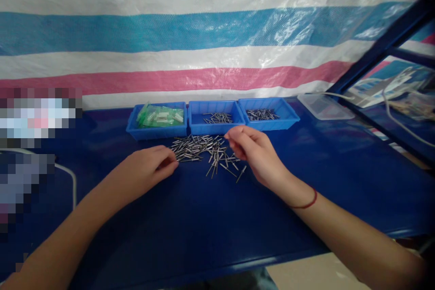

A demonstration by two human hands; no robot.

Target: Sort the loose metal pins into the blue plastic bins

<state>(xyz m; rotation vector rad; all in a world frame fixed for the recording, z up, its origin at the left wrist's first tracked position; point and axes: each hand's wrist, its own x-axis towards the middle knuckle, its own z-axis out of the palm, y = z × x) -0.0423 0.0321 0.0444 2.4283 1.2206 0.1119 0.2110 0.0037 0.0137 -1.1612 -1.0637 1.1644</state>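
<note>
A loose pile of small metal pins point(200, 149) lies on the blue table point(210, 222), just in front of three blue trays. My left hand point(149, 167) rests on the table at the pile's left edge, fingers curled and touching the pins. My right hand point(253, 152) hovers over the pile's right side with its fingertips pinched together; what they hold is too small to name. The middle tray point(215, 118) and the right tray point(268, 113) each contain metal pins. The left tray point(158, 120) holds green plastic bags.
A clear plastic lid or box point(324, 106) sits right of the trays. A striped tarp point(204, 31) hangs behind the table. A white cable point(70, 176) curves at the left. A dark blue frame point(380, 50) slants at the right.
</note>
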